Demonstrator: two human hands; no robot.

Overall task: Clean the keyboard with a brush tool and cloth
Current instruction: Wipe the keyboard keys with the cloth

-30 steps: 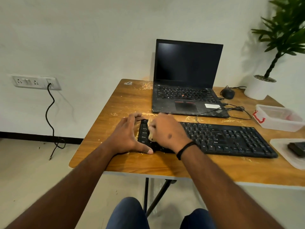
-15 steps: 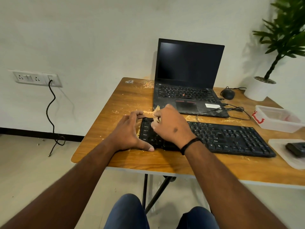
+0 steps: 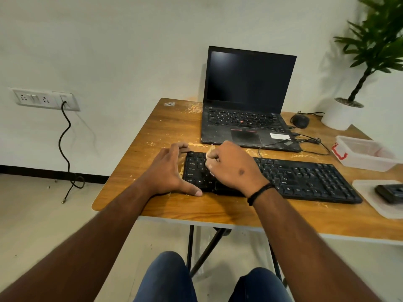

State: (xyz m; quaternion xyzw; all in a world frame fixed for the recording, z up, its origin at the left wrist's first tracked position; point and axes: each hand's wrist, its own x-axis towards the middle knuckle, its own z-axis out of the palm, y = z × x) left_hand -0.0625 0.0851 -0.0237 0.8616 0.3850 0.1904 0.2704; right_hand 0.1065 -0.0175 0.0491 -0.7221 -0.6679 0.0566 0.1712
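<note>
A black keyboard (image 3: 305, 179) lies across the wooden table (image 3: 152, 136), with sawdust-like crumbs scattered around its left end. My left hand (image 3: 170, 171) braces the keyboard's left end, fingers at the far corner and thumb along the near edge. My right hand (image 3: 231, 166) is over the left keys, fingers curled round a small pale tool (image 3: 210, 150), likely the brush; most of it is hidden in my fist. No cloth is visible.
A dusty open laptop (image 3: 246, 118) stands behind the keyboard. A mouse (image 3: 300, 120) and cables lie to its right, beside a potted plant (image 3: 340, 114). A clear plastic box (image 3: 364, 153) and a tray with a dark object (image 3: 390, 192) sit at the right edge.
My right hand has moved from the near rows toward the far edge of the keyboard's left end, carrying the pale tool. My left hand has kept its hold on the keyboard's end.
</note>
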